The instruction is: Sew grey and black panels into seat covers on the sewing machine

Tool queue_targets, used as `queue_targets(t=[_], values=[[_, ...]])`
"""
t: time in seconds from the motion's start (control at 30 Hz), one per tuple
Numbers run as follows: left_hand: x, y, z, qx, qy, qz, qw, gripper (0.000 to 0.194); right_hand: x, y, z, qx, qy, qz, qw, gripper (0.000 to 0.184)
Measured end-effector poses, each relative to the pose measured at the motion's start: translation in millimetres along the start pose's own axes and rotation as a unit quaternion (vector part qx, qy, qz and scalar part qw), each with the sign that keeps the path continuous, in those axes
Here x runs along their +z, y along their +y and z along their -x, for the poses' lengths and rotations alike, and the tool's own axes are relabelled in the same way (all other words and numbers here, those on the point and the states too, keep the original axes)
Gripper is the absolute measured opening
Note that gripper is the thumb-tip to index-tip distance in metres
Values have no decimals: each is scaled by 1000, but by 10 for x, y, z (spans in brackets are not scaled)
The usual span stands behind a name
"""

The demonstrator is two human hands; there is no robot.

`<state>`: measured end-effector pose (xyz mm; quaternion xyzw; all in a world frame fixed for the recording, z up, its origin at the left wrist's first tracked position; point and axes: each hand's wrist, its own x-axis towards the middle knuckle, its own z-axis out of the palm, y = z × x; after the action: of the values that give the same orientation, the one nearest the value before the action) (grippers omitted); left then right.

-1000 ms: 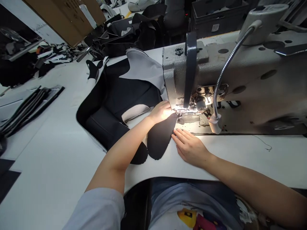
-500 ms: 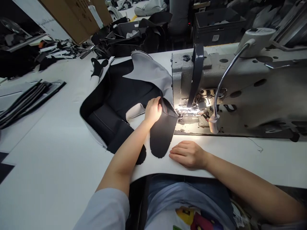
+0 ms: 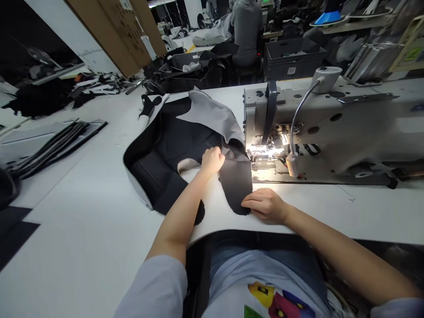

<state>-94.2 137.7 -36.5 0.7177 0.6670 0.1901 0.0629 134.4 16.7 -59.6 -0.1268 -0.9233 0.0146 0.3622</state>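
Note:
A large sewn piece of black fabric [image 3: 180, 132] with a grey underside lies on the white table, its right edge reaching the needle area of a sewing machine [image 3: 253, 106]. My left hand [image 3: 213, 160] is closed on the fabric just left of the needle, bunching it beside a curved cut-out. Near the table's front edge, my right hand [image 3: 266, 206] has its fingers together at the lower right edge of the rounded black flap [image 3: 236, 185]. Its fingertips pinch that edge; the thumb is mostly hidden. The needle itself is too bright and small to make out.
A bendable lamp [image 3: 292, 165] hangs in front of the machine body. Stacked dark-edged panels [image 3: 62, 148] lie at the left. Behind the table are a grey crate [image 3: 293, 57], piled dark fabric [image 3: 208, 70] and a seated person [image 3: 247, 31]. A loose thread lies at the right.
My right hand has come onto the flap's edge from the bare table beside it. The flap's lower end has shifted right. My left hand keeps its hold on the fabric; the camera view has tilted up.

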Motion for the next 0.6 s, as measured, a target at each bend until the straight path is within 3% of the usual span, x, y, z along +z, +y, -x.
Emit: queue_targets(t=[0.2, 0.27, 0.3, 0.37, 0.43, 0.5, 0.6], values=[[-653, -579, 835, -42, -191, 94, 976, 12, -75, 26, 30, 24, 45, -117, 992, 24], [-947, -668, 1005, -81, -240, 125, 959, 14, -25, 69, 9, 76, 25, -126, 989, 24], [-1083, -671, 1025, -102, -238, 134, 957, 17, 19, 87, -23, 95, -4, -124, 988, 24], [-1278, -600, 912, -132, -175, 141, 965, 26, 136, 110, -129, 95, -77, -107, 987, 23], [-1309, -473, 630, -149, -110, 148, 972, 41, 261, 113, -258, 48, -134, -88, 986, 22], [-1166, -357, 277, -160, -109, 149, 970, 55, 346, 105, -349, -1, -147, -71, 987, 22], [-794, -321, -107, -143, -166, 166, 961, 54, 339, 111, -343, -32, -143, -59, 987, 21]])
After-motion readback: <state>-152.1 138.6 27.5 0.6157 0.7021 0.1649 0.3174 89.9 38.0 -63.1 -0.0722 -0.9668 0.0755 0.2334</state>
